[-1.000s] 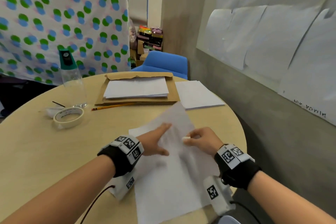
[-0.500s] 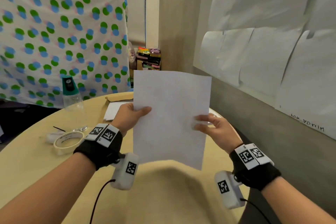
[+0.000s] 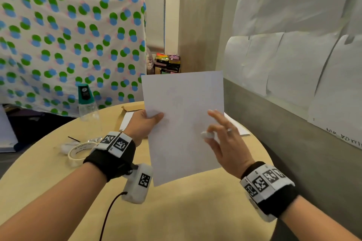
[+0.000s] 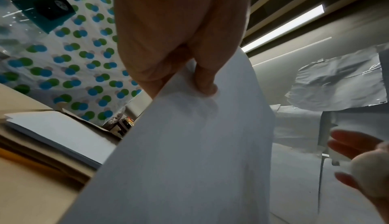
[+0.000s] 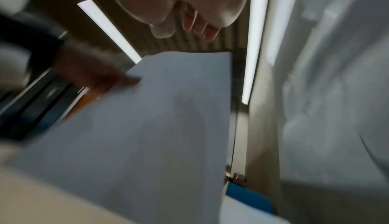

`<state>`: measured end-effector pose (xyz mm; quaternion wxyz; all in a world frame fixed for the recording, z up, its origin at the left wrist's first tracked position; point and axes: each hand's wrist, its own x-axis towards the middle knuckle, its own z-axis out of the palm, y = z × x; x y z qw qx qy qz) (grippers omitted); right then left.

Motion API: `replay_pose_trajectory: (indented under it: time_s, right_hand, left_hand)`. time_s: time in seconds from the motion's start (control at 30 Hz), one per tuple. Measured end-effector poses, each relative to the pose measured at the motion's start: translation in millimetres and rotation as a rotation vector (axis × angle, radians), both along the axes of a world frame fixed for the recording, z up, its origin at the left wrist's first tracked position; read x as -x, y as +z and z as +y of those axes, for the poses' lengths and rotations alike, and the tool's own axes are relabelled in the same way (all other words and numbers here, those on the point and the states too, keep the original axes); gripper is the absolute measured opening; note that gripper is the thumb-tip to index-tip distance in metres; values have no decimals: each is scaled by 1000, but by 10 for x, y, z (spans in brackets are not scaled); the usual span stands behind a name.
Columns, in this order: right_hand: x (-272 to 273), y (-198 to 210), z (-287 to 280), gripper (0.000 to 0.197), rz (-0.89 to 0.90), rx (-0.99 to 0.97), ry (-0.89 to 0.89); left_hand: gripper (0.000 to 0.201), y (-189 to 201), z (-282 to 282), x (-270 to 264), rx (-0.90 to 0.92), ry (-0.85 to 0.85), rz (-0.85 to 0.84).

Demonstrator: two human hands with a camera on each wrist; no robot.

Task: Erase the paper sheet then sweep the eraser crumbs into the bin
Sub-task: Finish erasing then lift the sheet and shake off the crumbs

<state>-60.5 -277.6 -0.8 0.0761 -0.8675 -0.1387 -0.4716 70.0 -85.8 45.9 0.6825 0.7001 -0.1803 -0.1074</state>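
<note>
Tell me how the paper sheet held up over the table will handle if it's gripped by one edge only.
The paper sheet is probably light: the left hand pinches it by one edge alone and it stays up. It likely flexes easily; in the left wrist view it curves away from the thumb. A push from the right hand, which holds the eraser, would probably swing it rather than meet resistance.

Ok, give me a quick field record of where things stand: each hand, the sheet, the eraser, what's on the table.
left hand: pinches the sheet's left edge, thumb on the near face
right hand: off the sheet, fingers spread, pinching the eraser
paper sheet: held up above the table, near upright
eraser: small, white, at the right thumb tip
table: round, light wood; tape roll and clear bottle at left
bin: not in view
crumbs: none discernible
</note>
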Motion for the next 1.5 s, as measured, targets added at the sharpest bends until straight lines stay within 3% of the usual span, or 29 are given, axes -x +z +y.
replay_pose_trajectory:
  time_s: [0.07,0.17,0.23,0.27,0.33,0.4,0.47,0.67,0.8,0.97,1.23,1.3,1.43,1.5]
  right_hand:
    - [-12,-113,-16,15,217,255,-79]
    - [208,-299,76,23,804,490,-202]
    - [372,-345,118,23,972,398,-124]
    - [409,-331,136,22,927,164,-81]
    - [435,-197,206,17,613,-327,28]
    - [381,-114,271,13,385,-548,119]
    - [304,-82,371,8,344,-739,162]
    - [152,-178,446,9,225,-1424,174]
    - [161,-255,465,9,359,-1661,157]
    - [216,-381,628,7,648,-1711,164]
    - [203,-597,821,7,1140,-1430,-17]
    - [189,-619,830,5,1140,-1434,-63]
    - [183,-635,806,6,1140,-1421,-127]
    - [184,-636,797,7,1151,-1410,-145]
  left_hand:
    - [30,11,-12,12,50,-26,24]
    - [30,25,22,-1,102,-30,51]
    - [31,18,70,-29,105,-13,57]
    - [31,5,89,-43,107,-5,63]
    - [29,-33,103,-51,113,-7,85]
    - [19,-86,98,-15,116,-35,124]
    - [8,-138,98,32,115,-72,159]
    - [17,-323,411,110,41,-103,255]
    - [16,-478,752,158,-54,-62,336]
    - [17,-697,1067,236,-185,-90,434]
    - [22,-887,1087,318,-357,-182,462]
    - [44,-916,1048,297,-538,-196,311]
    - [118,-984,1015,282,-1002,-179,-56]
    - [129,-1014,1017,304,-1138,-241,-130]
